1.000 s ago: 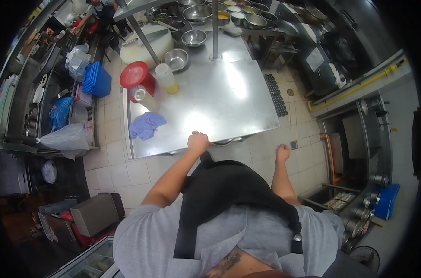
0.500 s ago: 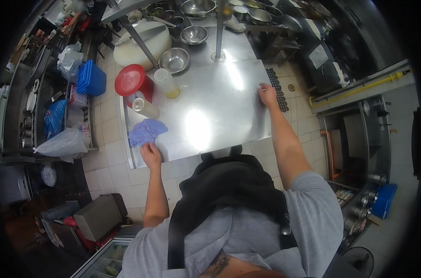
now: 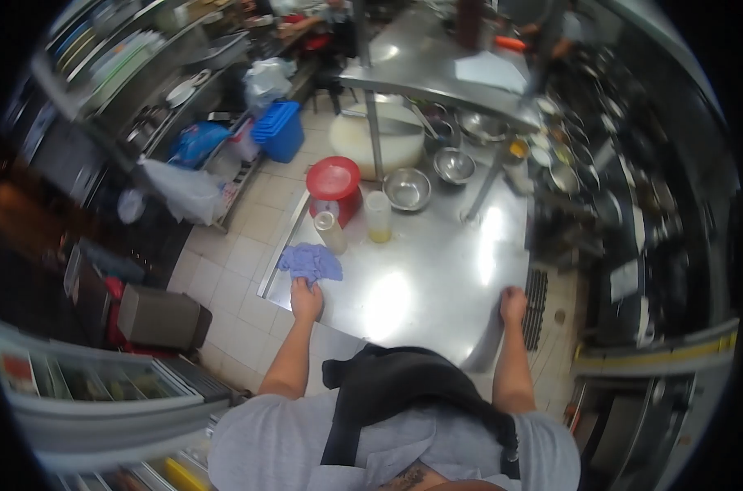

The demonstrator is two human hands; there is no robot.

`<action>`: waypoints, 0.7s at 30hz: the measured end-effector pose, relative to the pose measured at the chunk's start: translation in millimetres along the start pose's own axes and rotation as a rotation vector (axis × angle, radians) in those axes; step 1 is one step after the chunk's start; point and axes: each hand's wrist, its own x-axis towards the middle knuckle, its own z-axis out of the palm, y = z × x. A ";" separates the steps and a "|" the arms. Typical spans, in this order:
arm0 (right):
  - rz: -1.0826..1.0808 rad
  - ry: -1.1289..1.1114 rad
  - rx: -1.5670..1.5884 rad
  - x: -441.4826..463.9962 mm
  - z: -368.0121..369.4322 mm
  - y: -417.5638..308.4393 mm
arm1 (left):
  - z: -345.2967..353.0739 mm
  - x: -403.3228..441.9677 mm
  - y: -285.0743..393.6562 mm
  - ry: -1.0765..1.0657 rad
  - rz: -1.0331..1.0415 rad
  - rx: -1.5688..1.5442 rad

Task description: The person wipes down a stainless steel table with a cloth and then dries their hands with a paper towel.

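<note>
- My left grip (image 3: 307, 301) is at the near edge of the purple cloth (image 3: 310, 262). I cannot tell if my fingers are pinching it or just touching it.
- My right grip (image 3: 513, 304) is curled by the right side of the counter (image 3: 437, 274). It is blurry, so I cannot tell if it is holding the edge or nothing.
- The cloth lies bunched up near the front left corner of the counter. If I pull it too far my way, it could slip off onto the floor (image 3: 249, 254).
- The pale bottle (image 3: 330, 232) is just behind the cloth. If the cloth bumps it, it could tip over.
- The bottle with yellow stuff (image 3: 378, 217) is right beside that 1. If 1 falls, it could knock the other, and the yellow stuff might spill.
- The red tub (image 3: 334, 182) is close behind the 2 bottles, near the left edge. A big push could send it over the side.
- Farther back are 2 shiny bowls (image 3: 407, 190). They look light, so a hard bump could make them slide.
</note>
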 end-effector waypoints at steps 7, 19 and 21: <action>0.329 0.063 -0.057 -1.8 -35.4 128.8 | -4.3 11.4 -37.9 0.071 -0.150 -0.220; 0.918 -0.065 0.715 -79.7 -0.8 193.3 | -53.1 95.8 -104.2 0.118 -0.341 0.176; 0.770 -0.279 0.384 -92.3 -20.1 144.0 | -54.4 111.8 -105.7 -0.012 -0.392 0.234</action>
